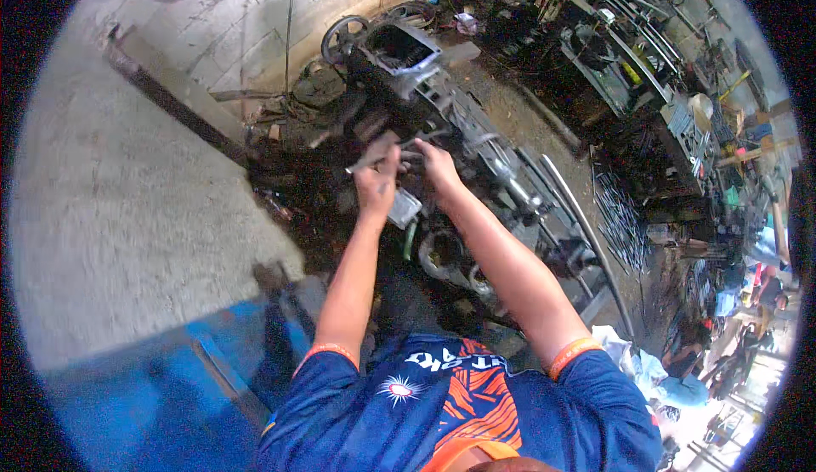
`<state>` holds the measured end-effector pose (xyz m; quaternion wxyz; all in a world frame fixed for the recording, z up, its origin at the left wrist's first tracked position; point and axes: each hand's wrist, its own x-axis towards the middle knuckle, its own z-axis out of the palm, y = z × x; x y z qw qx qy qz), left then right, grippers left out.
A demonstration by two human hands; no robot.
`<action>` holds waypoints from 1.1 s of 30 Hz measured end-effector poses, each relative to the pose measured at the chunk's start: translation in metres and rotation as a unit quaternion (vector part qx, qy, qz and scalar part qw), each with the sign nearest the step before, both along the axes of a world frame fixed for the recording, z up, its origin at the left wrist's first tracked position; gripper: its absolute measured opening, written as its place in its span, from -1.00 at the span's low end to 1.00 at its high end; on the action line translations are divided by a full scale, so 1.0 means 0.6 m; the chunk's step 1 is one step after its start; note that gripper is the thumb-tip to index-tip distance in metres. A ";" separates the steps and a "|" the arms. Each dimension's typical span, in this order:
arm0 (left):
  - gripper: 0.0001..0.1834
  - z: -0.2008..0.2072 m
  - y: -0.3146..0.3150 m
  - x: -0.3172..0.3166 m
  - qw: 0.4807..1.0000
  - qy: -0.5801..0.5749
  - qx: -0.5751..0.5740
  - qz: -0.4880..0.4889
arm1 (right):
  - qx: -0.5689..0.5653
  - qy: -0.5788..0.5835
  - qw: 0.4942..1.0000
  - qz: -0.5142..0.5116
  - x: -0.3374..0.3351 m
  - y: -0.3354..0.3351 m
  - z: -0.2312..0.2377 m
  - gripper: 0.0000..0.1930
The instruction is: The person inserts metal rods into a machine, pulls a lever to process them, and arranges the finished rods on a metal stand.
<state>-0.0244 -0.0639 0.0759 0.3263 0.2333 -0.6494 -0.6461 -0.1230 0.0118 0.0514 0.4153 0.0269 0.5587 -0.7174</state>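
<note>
Both my arms reach forward over a dark, greasy metal machine [489, 145]. My left hand [376, 190] is closed around a greyish, flat-looking piece [372, 156] that motion blurs, so its kind does not show. Just to the right, my right hand [439, 168] has its fingers curled in against dark metal parts of the machine; what they grip is hard to make out. A pale grey metal block [405, 209] sits between my wrists, with a short green strip [410, 241] below it. Farther off are the machine's open rectangular housing [404, 47] and a handwheel [342, 37].
A long curved metal tube [586, 230] runs along the right. Beyond it, thin metal rods [620, 221] lie in a heap beside a cluttered workbench [633, 102]. A dark metal beam [174, 102] edges the concrete surface [144, 217] at left. A blue panel [170, 387] lies nearer.
</note>
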 end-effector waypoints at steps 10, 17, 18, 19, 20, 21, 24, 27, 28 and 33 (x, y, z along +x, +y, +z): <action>-0.65 -0.040 -0.339 -0.084 0.989 -0.052 -0.068 -0.123 | -0.067 -0.129 0.972 -0.187 0.023 -0.142 0.123 -0.66; -0.63 -0.054 -0.589 -0.370 0.906 -0.106 -0.402 -0.079 | 0.093 -0.036 0.983 -0.151 -0.129 -0.268 0.026 -0.90; -0.63 -0.069 -0.611 -0.398 0.907 -0.107 -0.399 -0.082 | 0.092 -0.059 0.982 -0.157 -0.140 -0.275 0.023 -0.91; -0.60 -0.089 -0.630 -0.420 0.875 -0.109 -0.464 -0.088 | 0.094 -0.062 0.981 -0.157 -0.144 -0.281 0.023 -0.91; -0.58 -0.091 -0.631 -0.438 0.840 -0.106 -0.524 -0.096 | 0.117 -0.073 0.974 -0.180 -0.148 -0.280 0.025 -0.92; -0.58 -0.094 -0.634 -0.450 0.841 -0.104 -0.521 -0.102 | 0.140 -0.085 0.965 -0.203 -0.150 -0.277 0.026 -0.93; -0.51 -0.104 -0.653 -0.484 0.751 -0.200 -0.613 -0.140 | 0.090 -0.090 0.965 -0.229 -0.129 -0.264 0.033 -0.89; -0.47 -0.109 -0.665 -0.516 0.755 -0.223 -0.594 -0.162 | 0.127 -0.069 0.965 -0.221 -0.126 -0.244 0.057 -0.82; -0.45 -0.114 -0.667 -0.526 0.736 -0.236 -0.612 -0.167 | 0.170 -0.038 0.963 -0.204 -0.128 -0.234 0.062 -0.77; -0.43 -0.140 -0.682 -0.549 0.689 -0.242 -0.658 -0.184 | 0.469 0.331 0.808 0.134 -0.171 -0.115 0.064 -0.66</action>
